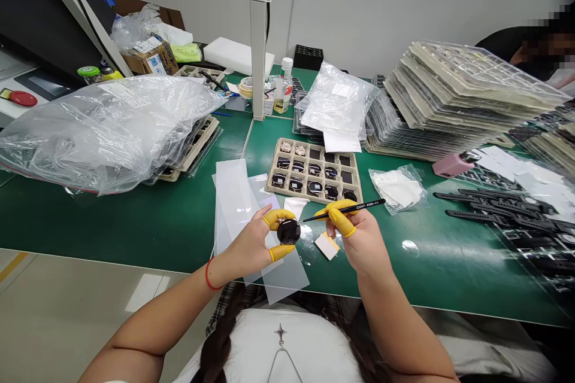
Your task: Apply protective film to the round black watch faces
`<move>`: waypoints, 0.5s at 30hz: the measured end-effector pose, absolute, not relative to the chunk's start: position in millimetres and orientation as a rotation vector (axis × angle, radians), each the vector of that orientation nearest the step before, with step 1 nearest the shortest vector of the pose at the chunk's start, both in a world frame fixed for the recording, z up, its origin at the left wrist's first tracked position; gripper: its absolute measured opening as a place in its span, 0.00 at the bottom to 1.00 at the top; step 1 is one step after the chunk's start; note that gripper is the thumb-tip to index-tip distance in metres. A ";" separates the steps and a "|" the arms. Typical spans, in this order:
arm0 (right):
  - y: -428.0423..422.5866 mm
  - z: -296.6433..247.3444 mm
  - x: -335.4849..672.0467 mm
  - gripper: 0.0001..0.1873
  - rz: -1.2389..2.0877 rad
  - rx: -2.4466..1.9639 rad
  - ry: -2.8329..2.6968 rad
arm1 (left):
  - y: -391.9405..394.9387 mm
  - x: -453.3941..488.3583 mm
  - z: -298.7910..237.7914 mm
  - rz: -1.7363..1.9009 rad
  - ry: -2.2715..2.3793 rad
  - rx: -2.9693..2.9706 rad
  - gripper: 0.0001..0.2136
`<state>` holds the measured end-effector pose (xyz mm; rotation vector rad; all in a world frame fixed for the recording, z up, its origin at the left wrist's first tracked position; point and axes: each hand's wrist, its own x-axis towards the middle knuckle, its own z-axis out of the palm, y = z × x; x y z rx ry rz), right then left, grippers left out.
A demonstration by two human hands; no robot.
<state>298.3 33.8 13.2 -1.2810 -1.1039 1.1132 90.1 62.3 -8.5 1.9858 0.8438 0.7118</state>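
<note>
My left hand (251, 245), with yellow finger cots, pinches a small round black watch case (288, 231) between thumb and forefinger above the green mat. My right hand (354, 236), also in yellow cots, grips black tweezers (345, 210) whose tip points left toward the case without touching it. Under my hands lie clear plastic sheets (242, 203) and a small white and yellow pad (327, 245). Just beyond stands a beige compartment tray (314, 173) holding several round cases.
A big crumpled plastic bag (103, 125) covers trays at the left. Stacked blister trays (467, 96) rise at the right, with black watch straps (498, 209) and a pink block (451, 166) near them. A white post (258, 36) and a bottle (284, 87) stand behind. Another person sits far right.
</note>
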 end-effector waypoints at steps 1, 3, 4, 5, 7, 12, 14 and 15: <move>33.8 13.1 298.2 0.19 1.115 -1.280 -1.102 | 62.5 90.0 -8.7 0.710 0.848 1.988 0.14; 33.8 13.0 298.1 0.19 1.121 -1.284 -1.096 | 62.6 89.9 -9.0 0.707 0.855 1.994 0.14; 33.8 12.8 298.0 0.19 1.125 -1.288 -1.092 | 62.6 89.9 -9.2 0.703 0.857 1.997 0.14; 33.8 12.7 297.9 0.19 1.129 -1.292 -1.086 | 62.4 89.9 -9.3 0.700 0.859 2.000 0.14; 33.8 12.0 297.9 0.20 1.139 -1.293 -1.073 | 62.0 89.9 -9.8 0.696 0.861 2.005 0.15; 34.0 8.5 298.9 0.18 1.157 -1.252 -1.058 | 61.2 89.5 -10.6 0.696 0.840 2.023 0.16; 34.0 7.0 299.7 0.18 1.163 -1.246 -1.056 | 60.8 89.4 -9.7 0.685 0.842 2.017 0.16; 33.9 6.3 300.2 0.18 1.166 -1.247 -1.054 | 60.6 89.4 -8.8 0.674 0.846 2.012 0.16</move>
